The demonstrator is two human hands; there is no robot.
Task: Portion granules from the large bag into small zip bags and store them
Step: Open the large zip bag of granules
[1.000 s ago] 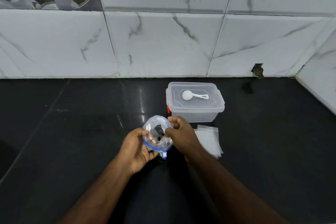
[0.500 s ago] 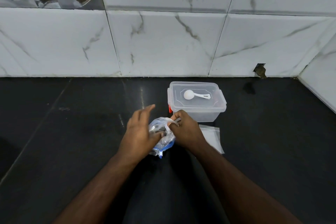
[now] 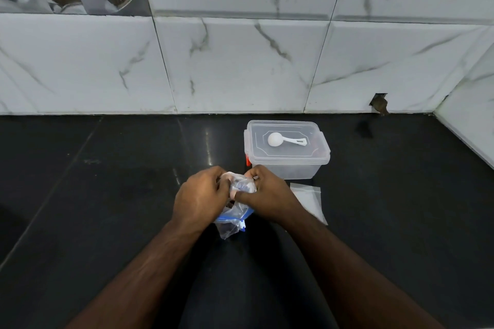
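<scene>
Above the dark counter, left hand and right hand knuckles-up, grips clamped on crumpled bag

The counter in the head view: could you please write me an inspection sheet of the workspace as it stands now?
Surface: black glossy counter, some faint smudges.
Job's things: clear bag with a blue zip strip, crumpled between both hands; contents not clear. Flat small bags lie by the right wrist. Clear box, lid on, white scoop lying on the lid.
Clutter: nothing seen.
Hands: left hand and right hand both grip the bag's top.
Cables: nothing seen.
Surroundings: white marble wall tiles, a chipped hole at the base on the right.
</scene>
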